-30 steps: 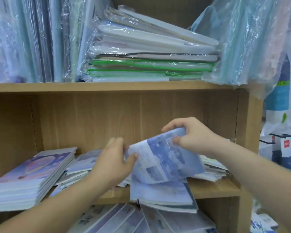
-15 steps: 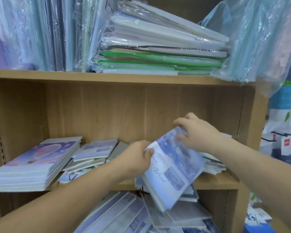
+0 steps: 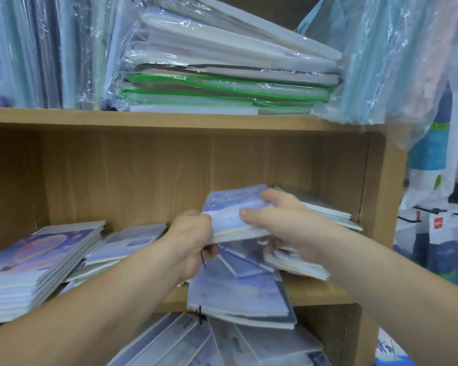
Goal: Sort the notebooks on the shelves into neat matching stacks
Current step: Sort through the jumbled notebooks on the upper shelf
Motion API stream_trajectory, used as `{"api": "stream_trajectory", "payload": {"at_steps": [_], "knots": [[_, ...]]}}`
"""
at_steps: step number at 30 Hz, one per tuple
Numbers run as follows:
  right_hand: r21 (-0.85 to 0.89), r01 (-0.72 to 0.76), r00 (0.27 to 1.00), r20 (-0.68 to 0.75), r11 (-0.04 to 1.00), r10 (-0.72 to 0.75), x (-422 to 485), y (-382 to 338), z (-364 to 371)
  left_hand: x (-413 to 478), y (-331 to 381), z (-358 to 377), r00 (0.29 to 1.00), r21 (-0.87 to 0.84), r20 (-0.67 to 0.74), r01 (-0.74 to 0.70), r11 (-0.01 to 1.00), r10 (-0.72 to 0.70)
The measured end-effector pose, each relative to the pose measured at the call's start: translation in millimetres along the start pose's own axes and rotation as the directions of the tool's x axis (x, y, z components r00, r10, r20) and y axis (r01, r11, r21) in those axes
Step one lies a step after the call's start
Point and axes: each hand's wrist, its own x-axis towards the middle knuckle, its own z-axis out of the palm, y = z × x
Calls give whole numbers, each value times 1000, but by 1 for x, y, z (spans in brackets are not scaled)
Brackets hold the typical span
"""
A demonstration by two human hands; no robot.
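Above the middle shelf (image 3: 315,291) I hold a small bundle of blue-covered notebooks (image 3: 230,215), now lying nearly flat. My left hand (image 3: 193,239) grips its left edge. My right hand (image 3: 283,220) grips its right side, thumb on top. Under the bundle, more blue notebooks (image 3: 238,294) lie skewed and stick out over the shelf's front edge. A neat stack of purple-covered notebooks (image 3: 29,260) sits at the left. A loose pile (image 3: 122,244) lies beside that stack. Another low pile (image 3: 336,217) sits at the right, behind my right hand.
The upper shelf (image 3: 169,120) carries plastic-wrapped folders, a flat pile (image 3: 222,75) in the middle and upright packs on both sides. Below, the lowest shelf holds fanned-out notebooks (image 3: 196,344). The bookcase's right wall (image 3: 381,194) stands close to my right arm.
The bundle was tilted steeply with its cover facing me; it has swung down to nearly flat and risen over the shelf. Both hands have come closer together on it.
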Motion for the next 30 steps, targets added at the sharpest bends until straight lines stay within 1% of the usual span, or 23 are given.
{"api": "stream_trajectory", "payload": {"at_steps": [3, 5, 6, 8, 10, 11, 13, 14, 16, 17, 19, 21, 22, 23, 24, 25, 26, 27, 28, 29, 30], "knots": [[-173, 57, 998, 21, 983, -54, 9, -1, -29, 17, 11, 33, 999, -10, -3, -32, 999, 32], [-284, 109, 994, 0, 952, -114, 13, 4, -52, 33, 15, 65, 999, -28, 2, -48, 998, 48], [-361, 130, 988, -32, 924, -152, 18, 9, -66, 41, 16, 83, 999, -36, 14, -50, 998, 50], [-535, 173, 959, -100, 827, -265, 31, 22, -92, 51, 20, 119, 998, -54, 42, -37, 998, 40], [-664, 150, 936, -142, 732, -321, 44, 38, -115, 60, 22, 150, 995, -38, 94, -21, 999, 25], [-724, 119, 929, -160, 680, -333, 50, 47, -122, 64, 22, 163, 991, 1, 130, -31, 1000, 30], [-822, 74, 921, -160, 565, -354, 62, 64, -132, 67, 22, 178, 972, 169, 222, -117, 979, 78], [-828, 69, 927, -153, 556, -344, 65, 71, -133, 67, 21, 180, 958, 253, 256, -196, 947, 130], [-792, 82, 943, -135, 605, -304, 70, 81, -133, 72, 17, 175, 924, 395, 288, -355, 847, 253], [-787, 84, 945, -132, 612, -300, 70, 84, -133, 74, 12, 166, 910, 441, 293, -399, 804, 292], [-821, 79, 926, -150, 565, -347, 70, 91, -132, 76, 2, 137, 902, 528, 299, -427, 734, 310], [-882, 131, 840, -145, 453, -523, 61, 92, -122, 77, -11, 93, 921, 640, 282, -389, 662, 269], [-898, 207, 770, -95, 388, -631, 52, 91, -111, 77, -19, 67, 931, 694, 271, -365, 620, 244], [-892, 309, 694, -26, 331, -719, 41, 89, -98, 74, -27, 40, 938, 756, 263, -345, 556, 225], [-866, 402, 652, 41, 298, -757, 29, 87, -82, 69, -36, 13, 945, 818, 256, -323, 476, 203], [-831, 471, 657, 106, 297, -746, 17, 86, -65, 62, -45, -11, 950, 868, 251, -306, 392, 186], [-806, 494, 711, 158, 326, -686, 8, 85, -47, 54, -54, -32, 957, 899, 231, -278, 338, 173], [-801, 461, 798, 187, 381, -574, 3, 87, -28, 42, -60, -50, 966, 916, 194, -240, 322, 168], [-800, 408, 872, 199, 441, -447, 2, 93, -12, 29, -66, -63, 976, 916, 162, -205, 346, 148], [-797, 338, 929, 198, 500, -312, 3, 98, 1, 18, -70, -70, 985, 888, 144, -172, 426, 96], [-801, 260, 965, 195, 538, -176, 4, 105, 12, 8, -75, -72, 991, 805, 133, -116, 582, 13]]}}
